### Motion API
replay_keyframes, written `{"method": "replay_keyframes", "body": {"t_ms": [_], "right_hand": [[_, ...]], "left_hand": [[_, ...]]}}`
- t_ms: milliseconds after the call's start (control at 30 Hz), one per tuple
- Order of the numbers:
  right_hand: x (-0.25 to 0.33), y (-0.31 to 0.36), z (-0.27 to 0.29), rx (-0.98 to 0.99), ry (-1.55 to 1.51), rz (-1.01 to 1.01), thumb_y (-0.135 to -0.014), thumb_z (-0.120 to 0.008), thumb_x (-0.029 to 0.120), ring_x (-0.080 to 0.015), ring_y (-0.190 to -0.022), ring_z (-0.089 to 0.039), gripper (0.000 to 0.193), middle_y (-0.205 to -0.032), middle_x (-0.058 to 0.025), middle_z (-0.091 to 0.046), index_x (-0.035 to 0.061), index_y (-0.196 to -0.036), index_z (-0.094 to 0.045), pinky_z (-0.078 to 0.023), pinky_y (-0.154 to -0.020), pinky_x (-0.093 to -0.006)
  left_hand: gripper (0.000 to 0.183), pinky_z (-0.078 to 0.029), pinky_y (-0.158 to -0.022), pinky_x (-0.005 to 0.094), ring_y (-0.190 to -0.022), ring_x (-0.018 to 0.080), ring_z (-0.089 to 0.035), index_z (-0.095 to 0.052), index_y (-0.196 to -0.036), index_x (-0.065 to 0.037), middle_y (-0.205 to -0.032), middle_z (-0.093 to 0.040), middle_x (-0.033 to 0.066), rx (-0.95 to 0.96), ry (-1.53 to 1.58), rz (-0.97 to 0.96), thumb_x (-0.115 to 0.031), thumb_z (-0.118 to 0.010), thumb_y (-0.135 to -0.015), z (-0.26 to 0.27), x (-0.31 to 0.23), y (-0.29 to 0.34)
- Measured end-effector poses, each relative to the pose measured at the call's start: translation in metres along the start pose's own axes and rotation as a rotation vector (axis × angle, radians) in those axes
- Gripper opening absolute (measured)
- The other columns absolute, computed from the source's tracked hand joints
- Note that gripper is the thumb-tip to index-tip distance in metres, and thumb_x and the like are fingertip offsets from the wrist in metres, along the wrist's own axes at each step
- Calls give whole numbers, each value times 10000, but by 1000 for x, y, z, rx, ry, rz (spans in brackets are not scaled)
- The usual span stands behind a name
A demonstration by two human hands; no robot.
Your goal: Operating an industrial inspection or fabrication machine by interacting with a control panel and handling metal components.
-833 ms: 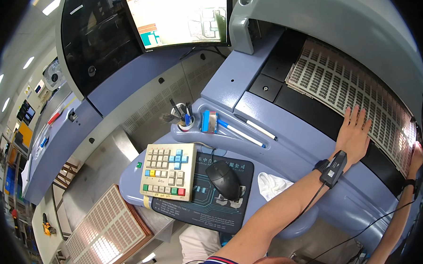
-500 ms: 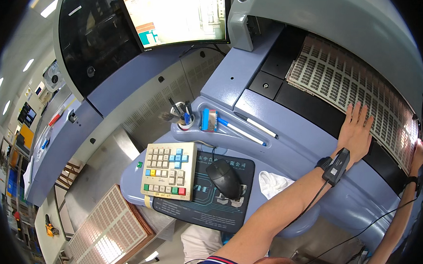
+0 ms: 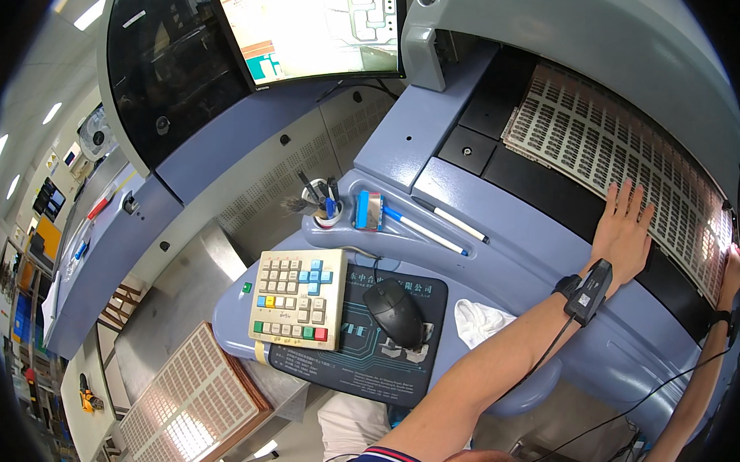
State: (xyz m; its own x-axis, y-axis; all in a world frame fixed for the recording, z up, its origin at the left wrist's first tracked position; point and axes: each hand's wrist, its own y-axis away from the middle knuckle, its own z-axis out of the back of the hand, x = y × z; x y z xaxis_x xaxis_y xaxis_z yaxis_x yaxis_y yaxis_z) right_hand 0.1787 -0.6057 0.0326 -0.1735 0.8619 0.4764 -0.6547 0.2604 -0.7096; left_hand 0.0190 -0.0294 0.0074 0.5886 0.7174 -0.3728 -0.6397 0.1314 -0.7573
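A large flat panel [image 3: 584, 118], copper-coloured with rows of small dark patterned blocks, lies in the bay of a blue-grey machine. My left hand [image 3: 622, 232] rests palm down at its front edge, with fingers stretched over the panel and the black strip in front of it. At the panel's right end is my right hand [image 3: 732, 275], seen edge-on beside the corner. Its fingers are mostly hidden, so I cannot make out whether they grip the panel. Both wrists wear black bands with cables; a black box sits on the left one.
A lit monitor [image 3: 316, 31] stands above. On the machine's ledge are a keypad [image 3: 297, 300], a mouse [image 3: 392, 312], two pens [image 3: 428, 232], a pen cup [image 3: 328, 212] and a white cloth [image 3: 481, 321]. A stack of similar panels [image 3: 192, 404] lies at lower left. The grey hood [image 3: 575, 15] overhangs the bay.
The picture on the monitor has changed to a different outline pattern. Both hands and the panel stay in place; the whole view has shifted very slightly.
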Motion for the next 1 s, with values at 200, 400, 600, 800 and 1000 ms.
{"method": "replay_keyframes", "body": {"t_ms": [200, 400, 600, 800, 1000], "right_hand": [[3, 2, -2, -15, 0, 19, -959, -511, 313, -232, -1148, -606, 432, -1209, -151, -662, -38, -1181, -632, -415, -998, -294], [5, 5, -3, -14, -7, 31, -959, -512, 312, -229, -1155, -602, 433, -1217, -148, -659, -38, -1185, -631, -412, -1005, -292], [2, 0, 4, -33, -19, 21, -959, -513, 312, -227, -1163, -598, 434, -1226, -145, -656, -37, -1189, -631, -408, -1011, -291], [7, 4, -1, -33, -39, 18, -959, -513, 312, -225, -1170, -594, 436, -1235, -142, -653, -37, -1192, -631, -404, -1017, -289], [17, 7, 11, -34, -59, 27, -959, -514, 312, -223, -1178, -591, 437, -1244, -139, -651, -36, -1196, -631, -400, -1024, -288]], "left_hand": [[510, -125, -1189, 537, -1410, 401, -273, -538, -1332, -30, -1440, -431, 221, -2, -4, -5, -287, -545, -893, -1, 0, 1], [513, -122, -1189, 541, -1407, 407, -275, -538, -1332, -26, -1442, -429, 224, -9, 2, 0, -285, -547, -889, -1, 2, 4], [515, -124, -1189, 541, -1403, 407, -282, -542, -1325, -27, -1442, -431, 225, -6, 2, -6, -285, -558, -880, -1, -4, -1], [510, -122, -1190, 536, -1407, 404, -278, -542, -1325, -27, -1438, -437, 221, -32, 1, -12, -286, -555, -885, -3, 2, 0], [508, -120, -1190, 537, -1413, 403, -271, -540, -1326, -25, -1436, -439, 222, -36, 11, -9, -285, -547, -889, 1, -3, 0]]}}
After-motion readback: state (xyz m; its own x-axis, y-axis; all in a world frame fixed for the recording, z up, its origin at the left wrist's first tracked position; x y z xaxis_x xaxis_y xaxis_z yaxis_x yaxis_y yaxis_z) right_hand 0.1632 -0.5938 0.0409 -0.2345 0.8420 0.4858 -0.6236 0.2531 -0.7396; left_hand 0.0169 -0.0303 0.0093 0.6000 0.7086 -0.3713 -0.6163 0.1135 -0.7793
